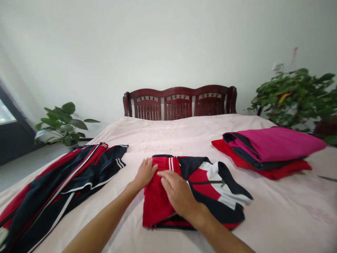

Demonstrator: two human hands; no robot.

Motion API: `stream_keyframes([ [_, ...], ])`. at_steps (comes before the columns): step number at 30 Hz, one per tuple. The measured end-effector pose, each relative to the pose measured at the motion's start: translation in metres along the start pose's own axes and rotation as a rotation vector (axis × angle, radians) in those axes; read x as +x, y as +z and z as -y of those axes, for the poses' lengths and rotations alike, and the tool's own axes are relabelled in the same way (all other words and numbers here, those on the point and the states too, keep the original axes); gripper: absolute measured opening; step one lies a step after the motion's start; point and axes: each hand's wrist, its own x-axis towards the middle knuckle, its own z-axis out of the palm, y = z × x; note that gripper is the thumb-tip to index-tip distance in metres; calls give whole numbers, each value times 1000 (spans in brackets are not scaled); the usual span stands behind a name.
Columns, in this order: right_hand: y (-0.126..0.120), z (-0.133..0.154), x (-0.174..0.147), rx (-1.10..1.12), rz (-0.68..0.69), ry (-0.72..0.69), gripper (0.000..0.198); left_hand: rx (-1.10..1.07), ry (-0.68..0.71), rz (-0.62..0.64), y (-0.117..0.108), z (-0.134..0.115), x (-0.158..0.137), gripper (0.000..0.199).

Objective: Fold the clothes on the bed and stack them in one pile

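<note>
A folded red, navy and white smooth-knit track jacket (195, 189) is laid at bed (276, 218) centre. Left hand (144, 174), at 10 o'clock, and right hand (177, 193) are pressed flat, fingers extended, on its red panel.

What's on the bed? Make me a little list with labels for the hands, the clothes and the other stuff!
left hand: left hand flat on the upper left edge of the folded jacket
right hand: right hand pressing flat on the jacket's red part
left of the hands: spread tracksuit, red and navy with white stripes
right of the hands: folded stack, magenta on top, red beneath
surface: bed with a pale pink sheet
behind: wooden headboard
sides: left plant, right plant
</note>
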Motion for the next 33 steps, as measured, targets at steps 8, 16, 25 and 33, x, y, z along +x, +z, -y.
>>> stream_keyframes([
  [8, 21, -82, 84, -288, 383, 154, 53, 292, 340, 345, 19, -37, -130, 78],
  [16, 11, -75, 100, -455, 310, 198, 51, -377, 141, 365, -30, -4, -131, 42],
  [25, 31, 35, 3, -514, 464, -339, 25, -717, -444, 122, -53, 45, -8, 28],
  [33, 87, 38, -27, -865, 519, -505, 14, -573, -467, 260, -23, 35, 54, 34],
])
